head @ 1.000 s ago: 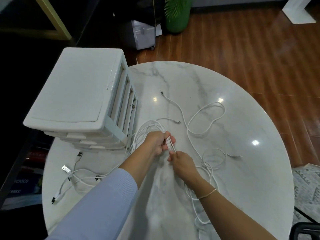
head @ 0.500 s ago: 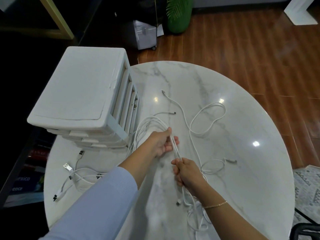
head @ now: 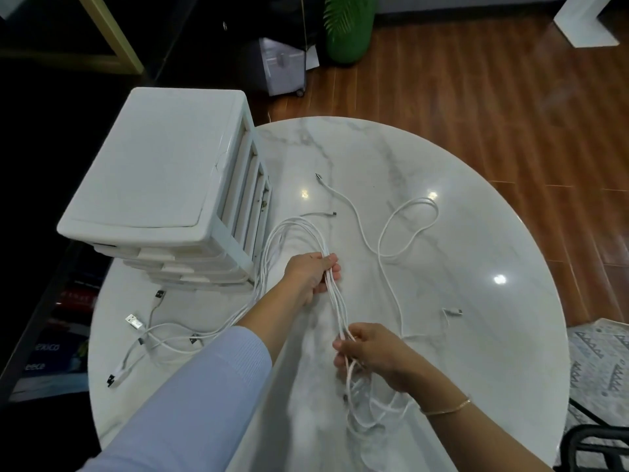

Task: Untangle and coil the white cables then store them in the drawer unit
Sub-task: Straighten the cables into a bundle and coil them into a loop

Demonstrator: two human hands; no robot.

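Over the round marble counter (head: 442, 335), my left hand (head: 311, 277) and right hand (head: 369, 350) are gripping a bundle of thin white cables (head: 335, 301); pulling risks tightening the loose loops.

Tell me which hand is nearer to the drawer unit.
Left. The left hand grips the cables just right of the drawer unit, near its bottom corner. The right hand holds the same cables lower down, closer to the person and farther from the unit.

white cables (head: 335, 301): tangled, several strands bunched, loops on marble | drawer unit (head: 163, 185): white, closed (left table edge)
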